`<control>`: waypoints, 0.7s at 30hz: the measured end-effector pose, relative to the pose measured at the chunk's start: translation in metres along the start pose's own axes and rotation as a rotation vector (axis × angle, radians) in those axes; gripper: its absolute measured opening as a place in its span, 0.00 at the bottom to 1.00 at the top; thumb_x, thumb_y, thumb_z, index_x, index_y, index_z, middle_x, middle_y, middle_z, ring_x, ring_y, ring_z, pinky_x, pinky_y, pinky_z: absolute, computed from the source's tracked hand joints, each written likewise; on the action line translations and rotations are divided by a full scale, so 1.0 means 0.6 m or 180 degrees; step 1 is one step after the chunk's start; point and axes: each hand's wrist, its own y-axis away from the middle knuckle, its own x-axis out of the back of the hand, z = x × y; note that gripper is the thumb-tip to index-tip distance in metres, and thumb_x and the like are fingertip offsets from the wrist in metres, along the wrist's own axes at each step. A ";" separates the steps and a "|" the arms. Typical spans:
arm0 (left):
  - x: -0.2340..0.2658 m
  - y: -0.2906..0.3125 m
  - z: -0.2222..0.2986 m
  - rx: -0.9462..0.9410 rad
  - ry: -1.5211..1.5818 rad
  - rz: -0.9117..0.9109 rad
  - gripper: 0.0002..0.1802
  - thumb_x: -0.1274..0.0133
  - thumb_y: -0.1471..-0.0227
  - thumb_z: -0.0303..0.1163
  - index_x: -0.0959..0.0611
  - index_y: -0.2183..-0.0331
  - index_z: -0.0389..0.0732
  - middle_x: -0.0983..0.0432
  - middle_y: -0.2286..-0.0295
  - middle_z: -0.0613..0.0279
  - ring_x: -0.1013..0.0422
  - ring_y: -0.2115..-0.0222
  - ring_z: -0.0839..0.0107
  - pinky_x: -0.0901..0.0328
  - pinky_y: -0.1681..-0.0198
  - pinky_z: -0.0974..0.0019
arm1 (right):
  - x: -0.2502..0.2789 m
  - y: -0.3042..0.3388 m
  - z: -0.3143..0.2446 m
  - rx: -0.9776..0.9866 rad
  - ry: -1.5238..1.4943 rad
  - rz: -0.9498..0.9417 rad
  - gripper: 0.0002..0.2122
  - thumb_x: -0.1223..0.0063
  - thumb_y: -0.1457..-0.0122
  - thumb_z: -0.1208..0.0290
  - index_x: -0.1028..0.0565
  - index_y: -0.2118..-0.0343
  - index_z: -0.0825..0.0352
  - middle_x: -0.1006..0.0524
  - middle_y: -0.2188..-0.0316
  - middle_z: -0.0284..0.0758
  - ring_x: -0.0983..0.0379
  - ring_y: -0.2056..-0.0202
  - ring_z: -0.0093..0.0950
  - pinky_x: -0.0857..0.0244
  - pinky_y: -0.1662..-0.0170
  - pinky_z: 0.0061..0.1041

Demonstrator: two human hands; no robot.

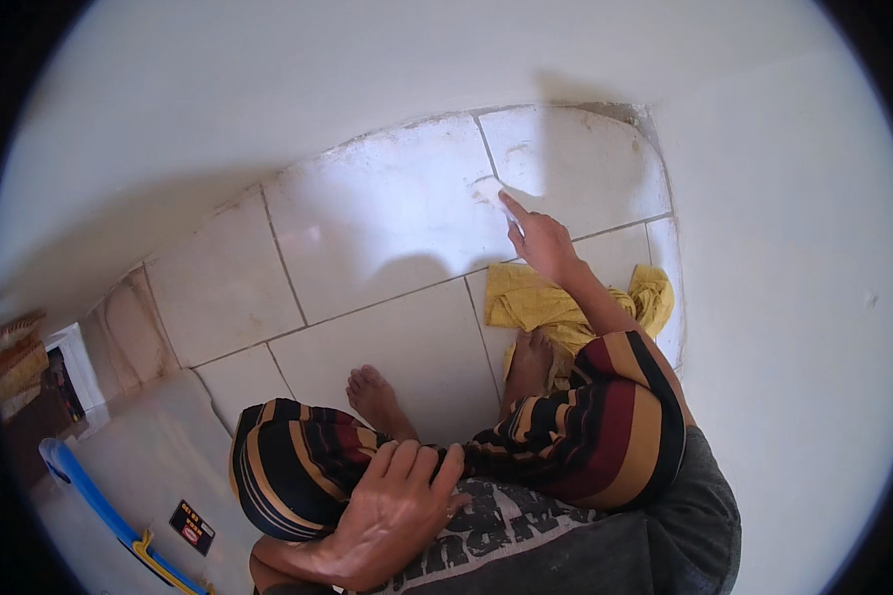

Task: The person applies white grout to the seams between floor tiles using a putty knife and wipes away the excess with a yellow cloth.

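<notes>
My right hand (546, 243) reaches out low over the pale floor tiles (367, 208), closed round a small white tool that looks like a brush (488, 188). Its far end touches the tile near a grout joint, and much of its handle is hidden by my fingers. My left hand (397, 506) rests in my lap, against my striped garment (293, 461), with its fingers loosely bent and a little apart. Nothing shows in it. Beneath my right forearm lies a crumpled yellow cloth (526, 297), close to my right foot (531, 362).
White walls (794, 248) border the tiles at the far side and right, with dirt along the joint. To the left stands a translucent plastic box (179, 446) with a blue handle (94, 501). Behind it is a woven item (20, 362). My left foot (375, 397) is on the tiles.
</notes>
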 end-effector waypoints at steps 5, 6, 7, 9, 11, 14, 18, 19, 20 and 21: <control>0.004 -0.001 -0.008 0.0082 0.0007 0.0052 0.27 0.41 0.60 0.41 0.25 0.59 0.35 0.31 0.73 0.59 0.34 0.67 0.65 0.38 0.58 0.66 | -0.040 0.061 0.013 -0.0350 0.0626 -0.0876 0.20 0.59 0.40 0.63 0.37 0.44 0.59 0.25 0.77 0.49 0.27 0.72 0.46 0.33 0.68 0.43; 0.003 -0.002 -0.006 0.0108 -0.0017 0.0092 0.27 0.41 0.60 0.41 0.25 0.59 0.35 0.31 0.72 0.58 0.34 0.67 0.65 0.38 0.58 0.66 | -0.046 0.064 0.015 -0.0251 0.0504 -0.0623 0.20 0.59 0.39 0.64 0.36 0.45 0.60 0.25 0.77 0.49 0.27 0.73 0.46 0.34 0.68 0.44; -0.001 -0.001 -0.006 0.0089 0.0021 0.0055 0.27 0.41 0.60 0.41 0.25 0.59 0.35 0.31 0.72 0.58 0.34 0.67 0.65 0.38 0.58 0.66 | -0.046 0.058 0.005 -0.0293 0.0504 -0.0661 0.20 0.59 0.39 0.64 0.36 0.45 0.60 0.25 0.77 0.49 0.27 0.73 0.46 0.34 0.68 0.44; -0.004 -0.004 -0.008 -0.0055 0.0215 -0.0020 0.27 0.41 0.60 0.41 0.25 0.58 0.35 0.31 0.72 0.58 0.33 0.66 0.64 0.38 0.57 0.65 | -0.031 0.014 -0.010 -0.0056 0.0333 -0.0368 0.19 0.59 0.39 0.65 0.37 0.45 0.62 0.25 0.77 0.49 0.27 0.71 0.46 0.34 0.67 0.44; -0.011 -0.008 -0.006 0.0041 0.0272 -0.0130 0.28 0.41 0.60 0.40 0.25 0.57 0.34 0.31 0.71 0.56 0.33 0.64 0.62 0.37 0.57 0.63 | -0.031 -0.003 -0.016 -0.0130 0.0341 -0.0411 0.20 0.58 0.40 0.66 0.37 0.45 0.65 0.25 0.76 0.49 0.27 0.70 0.47 0.34 0.66 0.44; -0.010 -0.004 -0.011 0.0161 0.0211 -0.0196 0.29 0.40 0.60 0.39 0.26 0.56 0.34 0.30 0.69 0.55 0.32 0.63 0.60 0.36 0.56 0.62 | -0.028 -0.008 -0.018 -0.0042 0.0144 -0.0485 0.19 0.58 0.40 0.65 0.36 0.47 0.67 0.25 0.77 0.49 0.27 0.71 0.46 0.34 0.66 0.44; -0.019 -0.001 -0.011 0.0101 0.0141 -0.0044 0.27 0.41 0.59 0.40 0.25 0.58 0.34 0.32 0.72 0.57 0.34 0.67 0.63 0.38 0.58 0.65 | -0.041 0.007 -0.007 0.0056 0.0090 -0.0133 0.18 0.59 0.40 0.66 0.35 0.47 0.67 0.25 0.76 0.49 0.27 0.71 0.47 0.34 0.66 0.45; -0.019 -0.002 -0.011 0.0088 0.0157 -0.0076 0.27 0.41 0.59 0.40 0.25 0.58 0.34 0.32 0.72 0.57 0.34 0.67 0.63 0.38 0.58 0.65 | -0.046 0.007 -0.004 0.0365 -0.0054 0.0262 0.18 0.59 0.40 0.66 0.35 0.48 0.66 0.25 0.75 0.50 0.27 0.71 0.47 0.34 0.66 0.45; -0.019 -0.004 -0.012 0.0057 0.0108 -0.0095 0.27 0.41 0.59 0.40 0.25 0.58 0.34 0.32 0.72 0.57 0.34 0.67 0.63 0.38 0.58 0.65 | -0.049 0.018 0.000 0.0332 -0.0060 0.0244 0.18 0.59 0.40 0.66 0.35 0.48 0.66 0.25 0.75 0.50 0.27 0.71 0.47 0.34 0.66 0.45; -0.018 -0.006 -0.011 0.0026 0.0061 -0.0112 0.26 0.42 0.58 0.40 0.25 0.58 0.34 0.31 0.72 0.57 0.34 0.67 0.64 0.38 0.58 0.65 | -0.050 0.031 0.004 0.0122 0.0023 -0.0040 0.18 0.59 0.40 0.66 0.35 0.48 0.67 0.25 0.75 0.50 0.27 0.70 0.47 0.35 0.66 0.44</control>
